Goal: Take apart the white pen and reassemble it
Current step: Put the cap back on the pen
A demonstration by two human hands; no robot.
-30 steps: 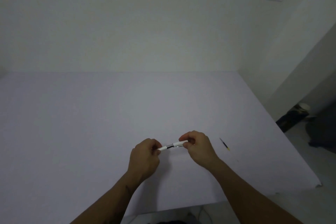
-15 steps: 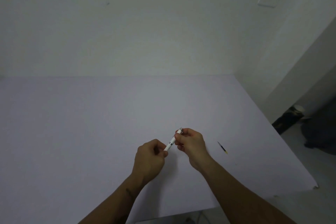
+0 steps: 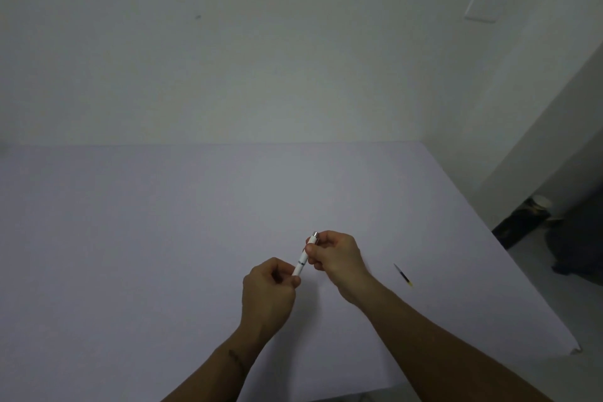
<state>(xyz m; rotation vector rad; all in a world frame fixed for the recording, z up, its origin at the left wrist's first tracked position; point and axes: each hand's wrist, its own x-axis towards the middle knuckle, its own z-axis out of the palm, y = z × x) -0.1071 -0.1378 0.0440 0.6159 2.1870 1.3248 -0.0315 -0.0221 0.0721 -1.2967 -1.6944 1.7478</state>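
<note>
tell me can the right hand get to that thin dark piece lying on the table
Probably yes: the thin dark piece lies bare on the table beside the right hand, though that hand grips the white pen.

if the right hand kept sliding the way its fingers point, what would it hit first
Probably the left hand: the right hand points left along the white pen that both grip. Depth is hard to judge.

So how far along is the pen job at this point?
Partly apart: a thin dark refill with a yellow end lies loose on the white table, right of the hands. In hand: the left hand and right hand grip opposite ends of the white pen barrel. Left: returning the refill and closing the pen.
</note>
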